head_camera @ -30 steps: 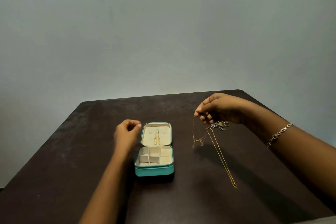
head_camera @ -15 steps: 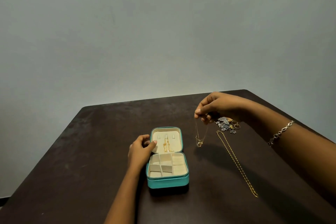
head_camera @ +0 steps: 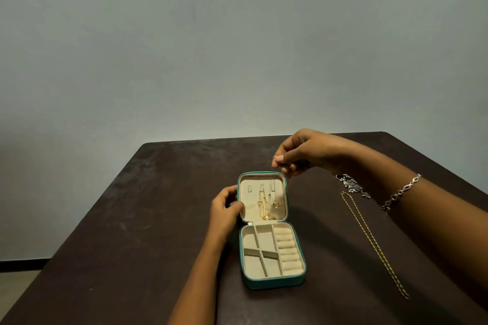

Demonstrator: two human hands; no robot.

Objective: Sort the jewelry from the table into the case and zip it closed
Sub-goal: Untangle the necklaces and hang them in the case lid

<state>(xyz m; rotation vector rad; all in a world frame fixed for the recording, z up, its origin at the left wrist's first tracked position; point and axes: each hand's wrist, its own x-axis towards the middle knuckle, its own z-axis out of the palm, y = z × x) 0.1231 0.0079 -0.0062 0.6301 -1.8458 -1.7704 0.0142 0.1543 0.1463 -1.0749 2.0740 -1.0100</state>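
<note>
The teal jewelry case [head_camera: 272,283] lies open on the dark table [head_camera: 158,219], its lid [head_camera: 249,203] standing up with the left hand [head_camera: 225,208] curled round the lid's left edge. The right hand [head_camera: 303,153] pinches between thumb and forefinger the fine chain of a ring-pendant necklace [head_camera: 276,204], which hangs against the lid's cream lining beside a gold necklace [head_camera: 262,206]. To the case's right, a long gold chain [head_camera: 375,245] and a cluster of silver pieces [head_camera: 353,186] lie on the table.

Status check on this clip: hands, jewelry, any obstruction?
Left hand grips case lid. Right hand pinches pendant necklace, dangling before lid lining. Gold chain and silver cluster on table, right of case. Nothing blocking.
</note>
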